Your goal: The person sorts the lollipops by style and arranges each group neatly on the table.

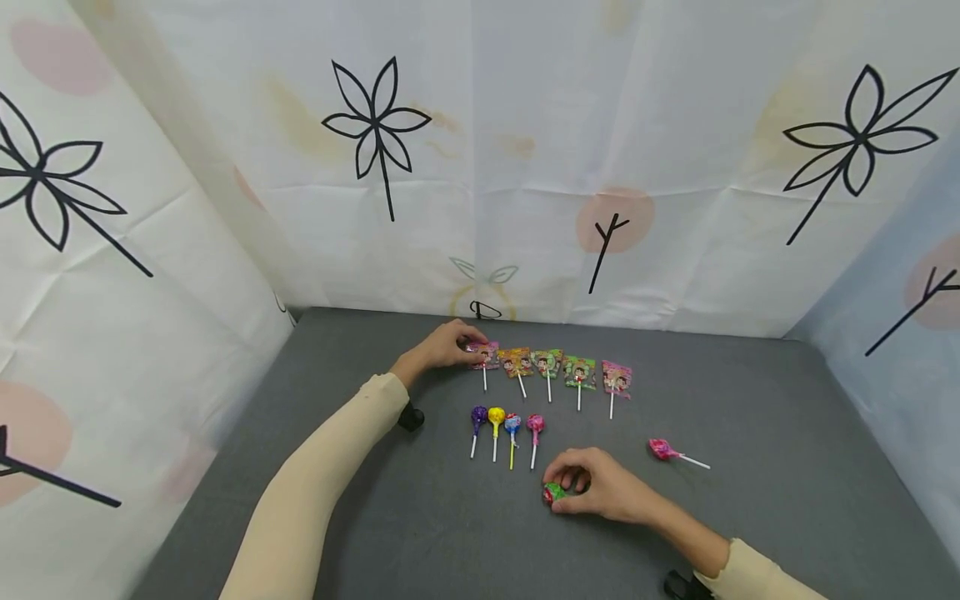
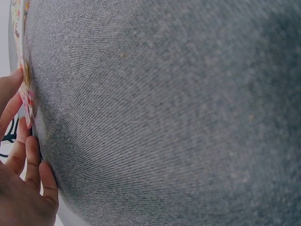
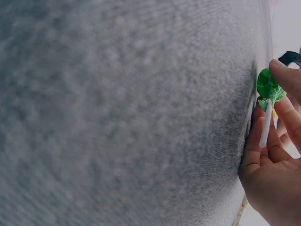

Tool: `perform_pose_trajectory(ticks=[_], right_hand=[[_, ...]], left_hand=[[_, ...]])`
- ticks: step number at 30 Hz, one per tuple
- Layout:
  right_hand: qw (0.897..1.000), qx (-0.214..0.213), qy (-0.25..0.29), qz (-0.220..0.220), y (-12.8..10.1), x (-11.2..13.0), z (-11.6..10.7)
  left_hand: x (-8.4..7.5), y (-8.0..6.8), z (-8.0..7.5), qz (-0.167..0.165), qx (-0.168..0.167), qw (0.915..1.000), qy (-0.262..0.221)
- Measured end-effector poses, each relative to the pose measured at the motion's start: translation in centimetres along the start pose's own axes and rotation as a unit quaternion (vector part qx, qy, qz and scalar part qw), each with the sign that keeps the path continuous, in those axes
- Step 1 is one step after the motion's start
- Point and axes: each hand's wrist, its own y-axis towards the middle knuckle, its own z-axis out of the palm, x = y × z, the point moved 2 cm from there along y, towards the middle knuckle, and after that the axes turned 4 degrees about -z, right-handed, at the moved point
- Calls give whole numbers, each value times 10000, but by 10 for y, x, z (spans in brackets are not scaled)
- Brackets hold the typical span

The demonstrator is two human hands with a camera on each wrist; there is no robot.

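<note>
At the left end of the back row, my left hand (image 1: 447, 345) pinches the edge of a flat pink-wrapped lollipop (image 1: 484, 357) lying on the grey table. In the left wrist view its thumb and fingers meet the colourful wrapper (image 2: 27, 106). My right hand (image 1: 603, 486), nearer the front, holds a round green-and-red lollipop (image 1: 552, 493) between thumb and fingers. The right wrist view shows its green wrapper (image 3: 267, 84) and white stick (image 3: 266, 125). In front of the back row stand purple (image 1: 479, 417), yellow (image 1: 496, 416), blue (image 1: 512, 423) and pink (image 1: 535, 424) round lollipops, side by side.
Flat-packed lollipops in orange (image 1: 516, 362), green (image 1: 547, 362), another green (image 1: 580, 372) and pink (image 1: 617, 377) continue the back row. A lone pink lollipop (image 1: 663, 449) lies to the right. Patterned white cloth (image 1: 525, 167) walls off the grey table (image 1: 787, 467).
</note>
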Motion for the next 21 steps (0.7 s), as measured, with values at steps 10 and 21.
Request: perform_pose_trajectory(ticks=[10,21], right_hand=[[9974,-238,671,-68,-1,-2,-4],[9946,-396,949,136,-1,-6,-12]], left_hand=[[-5,-3,-1,-14,12,10000,17],[-1,0,0,-54,40,10000,-17]])
